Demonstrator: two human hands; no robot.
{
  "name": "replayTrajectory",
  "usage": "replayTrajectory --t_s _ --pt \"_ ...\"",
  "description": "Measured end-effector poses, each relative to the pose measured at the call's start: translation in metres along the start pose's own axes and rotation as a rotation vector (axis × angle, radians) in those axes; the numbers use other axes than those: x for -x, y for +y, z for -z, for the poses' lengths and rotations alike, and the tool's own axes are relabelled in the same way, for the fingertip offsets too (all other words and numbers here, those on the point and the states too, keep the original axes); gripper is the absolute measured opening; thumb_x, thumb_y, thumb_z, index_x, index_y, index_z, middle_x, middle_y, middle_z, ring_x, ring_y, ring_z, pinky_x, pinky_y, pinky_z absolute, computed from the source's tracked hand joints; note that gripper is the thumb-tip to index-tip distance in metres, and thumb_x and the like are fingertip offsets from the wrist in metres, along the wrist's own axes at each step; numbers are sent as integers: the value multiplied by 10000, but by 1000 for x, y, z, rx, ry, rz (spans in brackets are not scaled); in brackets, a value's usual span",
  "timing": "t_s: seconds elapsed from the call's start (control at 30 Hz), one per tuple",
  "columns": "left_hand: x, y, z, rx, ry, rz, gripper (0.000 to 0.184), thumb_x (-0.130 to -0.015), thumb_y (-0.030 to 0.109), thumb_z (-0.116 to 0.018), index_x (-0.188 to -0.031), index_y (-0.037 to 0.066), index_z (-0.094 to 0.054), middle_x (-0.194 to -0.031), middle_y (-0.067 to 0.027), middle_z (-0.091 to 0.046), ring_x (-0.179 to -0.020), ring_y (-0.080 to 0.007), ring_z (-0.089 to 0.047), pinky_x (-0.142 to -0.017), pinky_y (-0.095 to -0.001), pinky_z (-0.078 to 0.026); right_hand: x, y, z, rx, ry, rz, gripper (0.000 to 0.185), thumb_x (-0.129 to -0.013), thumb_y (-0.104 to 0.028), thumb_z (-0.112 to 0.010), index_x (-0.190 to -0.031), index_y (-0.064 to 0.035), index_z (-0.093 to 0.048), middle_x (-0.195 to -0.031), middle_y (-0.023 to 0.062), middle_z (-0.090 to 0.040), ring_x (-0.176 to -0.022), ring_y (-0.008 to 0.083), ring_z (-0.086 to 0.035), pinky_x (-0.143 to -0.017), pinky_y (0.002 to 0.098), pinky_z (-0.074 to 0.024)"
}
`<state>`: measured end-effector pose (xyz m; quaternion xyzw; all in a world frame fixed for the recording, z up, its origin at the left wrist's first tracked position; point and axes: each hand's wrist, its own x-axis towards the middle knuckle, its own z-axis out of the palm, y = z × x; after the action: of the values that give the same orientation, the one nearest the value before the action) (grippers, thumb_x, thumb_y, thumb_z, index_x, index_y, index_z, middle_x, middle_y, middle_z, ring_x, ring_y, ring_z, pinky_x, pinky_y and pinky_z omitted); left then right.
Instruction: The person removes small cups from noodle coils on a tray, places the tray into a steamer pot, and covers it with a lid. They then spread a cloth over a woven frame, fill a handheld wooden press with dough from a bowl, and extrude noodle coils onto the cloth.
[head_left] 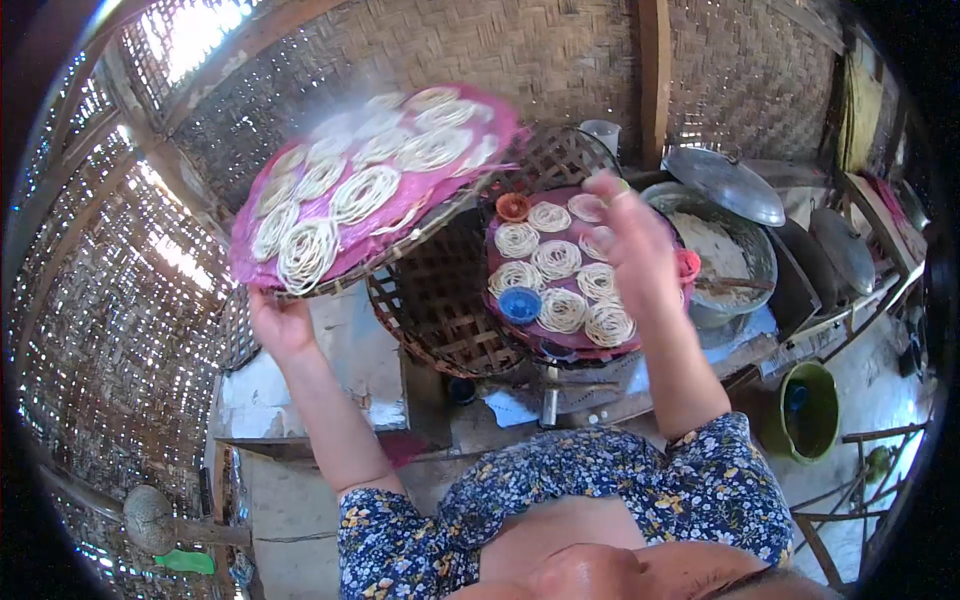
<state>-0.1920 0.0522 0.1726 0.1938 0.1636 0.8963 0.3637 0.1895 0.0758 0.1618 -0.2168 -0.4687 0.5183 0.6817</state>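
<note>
The one camera, worn on my head, looked forward and down from just above my floral-print top [570,462], its round-edged wide-angle view taking in my left hand [281,325] and right hand [632,240] close by and, farther off, the woven bamboo wall [500,60] ahead.

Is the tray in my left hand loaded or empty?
Loaded: pale, stringy coils cover most of the tray in your left hand.
</note>
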Motion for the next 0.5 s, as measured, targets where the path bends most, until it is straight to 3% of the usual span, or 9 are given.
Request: replayTrajectory --t_s 0.1,0.23,0.33,0.37,0.5 --pt "28 -40 -25 -8 -65 75 319 -901 199 -397 -1134 2 -489 -1169 -124 -523 -1077 -266 -498 -958 -444 -372 -13 -28 42 -147 112 -30 650 -900 -462 -361 -1281 57 -277 -1250 162 -360 -1182 269 -358 -960 410 -357" --pt "53 -87 -34 70 -206 257 345 -905 174 -362 -1171 -27 -450 -1193 -156 -501 -1097 -290 -485 -961 -464 -367 -21 -46 91 -338 128 -158 868 -824 -607 -369 -1313 81 -167 -1310 194 -280 -1198 306 -329 -981 453 -316" --pt "66 -115 -32 194 -397 449 351 -909 178 -350 -1182 -26 -437 -1197 -159 -496 -1096 -289 -485 -963 -457 -366 -14 -57 111 -409 68 -144 857 -829 -615 -337 -1302 86 -205 -1295 194 -320 -1192 300 -341 -979 452 -319" --pt "71 -123 -34 153 -349 454 351 -914 178 -336 -1185 -23 -434 -1197 -157 -496 -1094 -287 -486 -961 -444 -372 -10 -62 118 -456 -5 -150 827 -840 -612 -303 -1282 86 -267 -1256 189 -393 -1161 287 -390 -975 420 -331" --pt "95 -143 -39 90 -411 507 351 -921 178 -313 -1192 -13 -429 -1201 -142 -495 -1096 -277 -486 -956 -418 -381 4 -72 140 -449 56 -145 776 -860 -583 -290 -1249 87 -327 -1201 195 -463 -1075 275 -485 -947 353 -372"
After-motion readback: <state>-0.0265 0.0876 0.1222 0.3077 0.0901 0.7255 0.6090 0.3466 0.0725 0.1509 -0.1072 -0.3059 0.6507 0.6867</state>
